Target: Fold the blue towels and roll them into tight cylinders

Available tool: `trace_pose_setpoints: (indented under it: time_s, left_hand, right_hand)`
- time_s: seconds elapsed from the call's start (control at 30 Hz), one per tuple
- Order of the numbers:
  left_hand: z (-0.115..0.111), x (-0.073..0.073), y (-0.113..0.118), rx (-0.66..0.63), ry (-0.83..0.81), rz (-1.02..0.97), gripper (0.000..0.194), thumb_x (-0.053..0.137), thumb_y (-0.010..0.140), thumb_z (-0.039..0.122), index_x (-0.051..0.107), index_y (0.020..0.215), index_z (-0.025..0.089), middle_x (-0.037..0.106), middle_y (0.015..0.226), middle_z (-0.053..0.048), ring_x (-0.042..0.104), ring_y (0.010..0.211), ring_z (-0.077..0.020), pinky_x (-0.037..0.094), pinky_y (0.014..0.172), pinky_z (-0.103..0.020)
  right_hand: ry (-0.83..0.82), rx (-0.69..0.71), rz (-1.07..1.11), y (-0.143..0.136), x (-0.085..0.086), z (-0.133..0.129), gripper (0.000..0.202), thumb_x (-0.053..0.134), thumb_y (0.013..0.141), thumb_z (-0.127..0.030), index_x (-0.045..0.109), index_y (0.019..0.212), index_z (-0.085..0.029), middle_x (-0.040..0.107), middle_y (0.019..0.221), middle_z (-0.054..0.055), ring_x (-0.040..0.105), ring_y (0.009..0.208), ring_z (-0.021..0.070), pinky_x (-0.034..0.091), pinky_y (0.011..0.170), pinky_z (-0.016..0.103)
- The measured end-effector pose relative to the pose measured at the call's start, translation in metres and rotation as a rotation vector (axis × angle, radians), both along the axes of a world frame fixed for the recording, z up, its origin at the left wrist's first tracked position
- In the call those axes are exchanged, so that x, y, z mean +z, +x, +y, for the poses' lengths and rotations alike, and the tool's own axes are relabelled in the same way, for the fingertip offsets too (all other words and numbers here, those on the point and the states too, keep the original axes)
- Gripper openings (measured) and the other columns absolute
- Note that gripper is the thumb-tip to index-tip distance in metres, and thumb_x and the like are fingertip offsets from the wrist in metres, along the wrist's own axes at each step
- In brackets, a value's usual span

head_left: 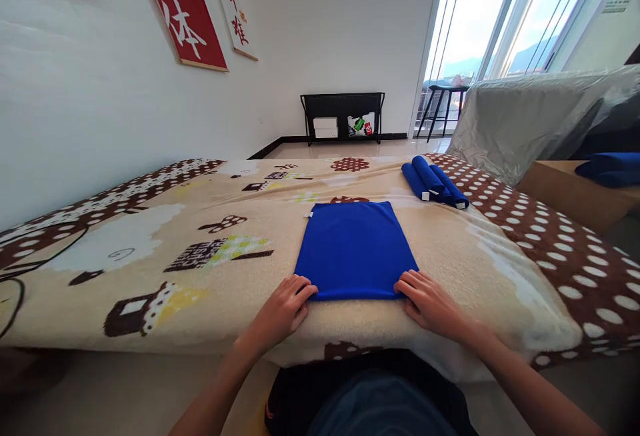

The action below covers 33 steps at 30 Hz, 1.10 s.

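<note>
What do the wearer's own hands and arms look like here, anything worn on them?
The left hand and right hand are ungloved, with no ring, watch or bracelet visible. No sleeve shows on either side as far as the view reaches.

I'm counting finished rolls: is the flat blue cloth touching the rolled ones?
Apart: the head view shows beige blanket between the flat cloth and the rolls.

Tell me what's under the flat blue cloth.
The flat blue cloth lies on a cream fleece blanket; a brown, light-dotted print on it peeks out past the cloth's far edge. Whatever print or object the cloth covers cannot be seen.
</note>
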<state>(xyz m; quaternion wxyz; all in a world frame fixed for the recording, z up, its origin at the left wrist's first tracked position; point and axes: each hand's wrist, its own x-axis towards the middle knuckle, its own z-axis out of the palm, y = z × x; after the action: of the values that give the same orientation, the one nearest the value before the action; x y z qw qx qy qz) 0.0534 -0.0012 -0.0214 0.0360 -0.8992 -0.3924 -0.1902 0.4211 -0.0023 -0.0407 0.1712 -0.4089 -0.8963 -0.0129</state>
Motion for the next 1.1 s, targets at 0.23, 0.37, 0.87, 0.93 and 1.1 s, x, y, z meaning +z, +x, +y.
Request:
trace_pose_setpoints:
  time_s: [0.23, 0.37, 0.87, 0.93, 1.1]
  left_hand:
    - [0.002, 0.001, -0.001, -0.023, -0.014, -0.006, 0.024, 0.044, 0.086, 0.002, 0.057, 0.097, 0.020, 0.058, 0.101, -0.006, 0.054, 0.093, -0.0208, 0.046, 0.084, -0.034]
    - [-0.003, 0.007, -0.003, -0.028, -0.071, -0.008, 0.023, 0.046, 0.083, 0.002, 0.057, 0.094, 0.020, 0.058, 0.099, -0.005, 0.054, 0.092, -0.0201, 0.045, 0.086, -0.034]
    - [0.061, -0.003, 0.117, 0.156, -0.157, -0.066, 0.059, 0.035, 0.092, 0.013, 0.034, 0.151, 0.012, 0.035, 0.158, -0.015, 0.032, 0.147, -0.0239, 0.032, 0.117, -0.044]
    - [0.058, -0.013, 0.119, 0.169, -0.147, -0.008, 0.059, 0.031, 0.095, 0.015, 0.030, 0.154, 0.014, 0.033, 0.160, -0.013, 0.029, 0.149, -0.0228, 0.030, 0.119, -0.044]
    - [0.048, -0.022, 0.112, 0.228, -0.116, 0.075, 0.056, 0.033, 0.098, 0.025, 0.033, 0.154, 0.019, 0.033, 0.160, -0.008, 0.028, 0.149, -0.0239, 0.026, 0.120, -0.051]
  right_hand:
    - [0.020, 0.038, -0.003, 0.003, 0.001, -0.002, 0.018, 0.048, 0.083, -0.004, 0.057, 0.088, -0.019, 0.057, 0.095, 0.006, 0.049, 0.088, 0.0196, 0.040, 0.080, 0.034]
    - [-0.024, 0.060, 0.041, 0.008, 0.003, -0.005, 0.016, 0.046, 0.087, -0.006, 0.056, 0.085, -0.018, 0.058, 0.094, 0.006, 0.049, 0.086, 0.0179, 0.040, 0.078, 0.032]
    - [-0.046, -0.328, 0.100, -0.108, 0.010, 0.044, 0.053, 0.035, 0.096, -0.019, 0.043, 0.147, -0.008, 0.040, 0.155, 0.016, 0.037, 0.143, 0.0258, 0.032, 0.114, 0.040]
    - [-0.082, -0.320, 0.075, -0.110, -0.004, 0.044, 0.057, 0.032, 0.097, -0.019, 0.036, 0.152, -0.007, 0.033, 0.158, 0.015, 0.028, 0.149, 0.0244, 0.025, 0.120, 0.041]
    - [-0.089, -0.295, 0.066, -0.100, -0.017, 0.038, 0.056, 0.029, 0.099, -0.025, 0.037, 0.153, -0.012, 0.029, 0.160, 0.012, 0.024, 0.150, 0.0239, 0.019, 0.122, 0.047]
